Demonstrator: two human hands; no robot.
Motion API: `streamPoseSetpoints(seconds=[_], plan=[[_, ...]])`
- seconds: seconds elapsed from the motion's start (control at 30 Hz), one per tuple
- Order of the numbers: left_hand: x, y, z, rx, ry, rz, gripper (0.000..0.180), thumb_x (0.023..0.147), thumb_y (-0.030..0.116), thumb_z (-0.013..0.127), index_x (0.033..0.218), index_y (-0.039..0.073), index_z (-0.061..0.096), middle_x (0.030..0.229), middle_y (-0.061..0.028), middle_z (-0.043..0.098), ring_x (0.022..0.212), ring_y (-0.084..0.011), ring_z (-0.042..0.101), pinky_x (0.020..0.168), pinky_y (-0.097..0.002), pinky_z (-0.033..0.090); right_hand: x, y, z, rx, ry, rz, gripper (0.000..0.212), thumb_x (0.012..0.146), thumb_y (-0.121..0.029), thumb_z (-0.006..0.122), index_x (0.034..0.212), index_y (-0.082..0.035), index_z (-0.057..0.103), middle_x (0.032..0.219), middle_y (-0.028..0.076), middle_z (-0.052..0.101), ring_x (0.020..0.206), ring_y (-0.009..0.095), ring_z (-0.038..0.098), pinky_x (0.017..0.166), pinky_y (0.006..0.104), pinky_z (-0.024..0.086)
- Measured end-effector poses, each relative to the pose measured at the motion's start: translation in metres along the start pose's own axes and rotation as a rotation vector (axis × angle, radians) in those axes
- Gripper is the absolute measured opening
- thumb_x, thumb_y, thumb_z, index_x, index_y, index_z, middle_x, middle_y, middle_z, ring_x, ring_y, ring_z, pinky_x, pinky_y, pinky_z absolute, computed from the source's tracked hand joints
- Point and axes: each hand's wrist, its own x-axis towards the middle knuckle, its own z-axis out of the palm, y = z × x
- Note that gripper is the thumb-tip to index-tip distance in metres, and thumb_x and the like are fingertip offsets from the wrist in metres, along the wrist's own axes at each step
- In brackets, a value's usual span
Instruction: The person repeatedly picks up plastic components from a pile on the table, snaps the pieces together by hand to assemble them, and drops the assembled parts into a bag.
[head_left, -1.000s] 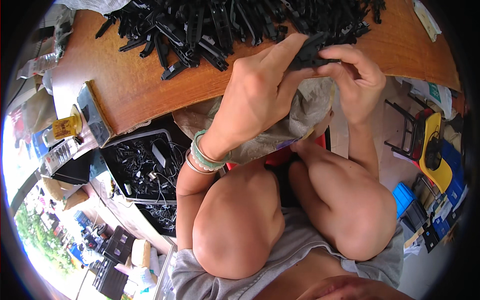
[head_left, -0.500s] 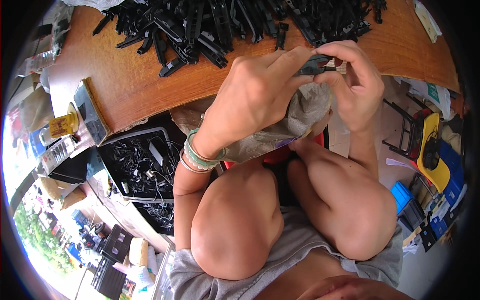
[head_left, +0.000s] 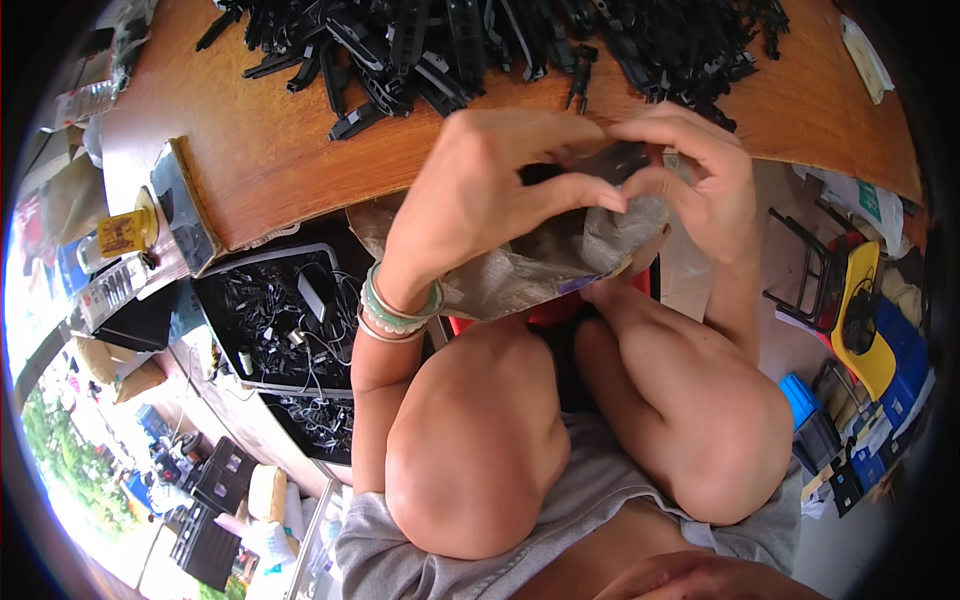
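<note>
My left hand (head_left: 480, 195), with pale green and white bangles (head_left: 395, 312) at its wrist, is raised at the near table edge. My right hand (head_left: 700, 165) faces it. Between their fingertips is a small black plastic part (head_left: 622, 158), blurred and mostly covered by the fingers. My left thumb stretches toward my right thumb, below the part, with a gap between it and the left fingers. The right fingers curl round the part's right end. Under both hands a grey-beige woven sack (head_left: 500, 280) gapes above my knees.
Long black plastic pieces (head_left: 400, 50) lie heaped across the far side of the wooden table (head_left: 260, 170). One short black piece (head_left: 581, 75) lies nearer. Left of my knees, black trays (head_left: 265, 380) hold small parts and cables. A yellow chair (head_left: 862, 320) stands at right.
Both hands have come slightly nearer to me with the black part. My left thumb has swung away from the left fingers, and the part now shows less.
</note>
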Motion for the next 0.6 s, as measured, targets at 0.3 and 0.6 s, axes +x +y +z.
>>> streamPoseSetpoints(seconds=[0.3, 0.6], plan=[[0.018, -0.022, -0.016, 1.062, 0.456, 0.035, 0.025, 0.081, 0.027, 0.069, 0.089, 0.006, 0.057, 0.072, -0.0060, 0.055, 0.056, -0.0230, 0.059, 0.045, -0.0340, 0.040, 0.027, 0.009, 0.028, -0.790, 0.014, -0.244, 0.012, 0.075, -0.008, 0.071, 0.084, -0.003, 0.064, 0.081, 0.007, 0.055, 0.074, 0.025, 0.056, 0.065, 0.0352, 0.046], [0.014, -0.001, -0.011, 0.404, 0.406, -0.241, 0.022, 0.088, 0.016, 0.063, 0.100, -0.002, 0.059, 0.071, -0.0099, 0.064, 0.051, -0.0155, 0.061, 0.042, -0.0262, 0.041, 0.018, 0.003, 0.028, -0.640, 0.217, -0.093, 0.018, 0.076, 0.002, 0.066, 0.092, -0.004, 0.062, 0.082, 0.007, 0.056, 0.063, 0.021, 0.056, 0.056, 0.0300, 0.045]])
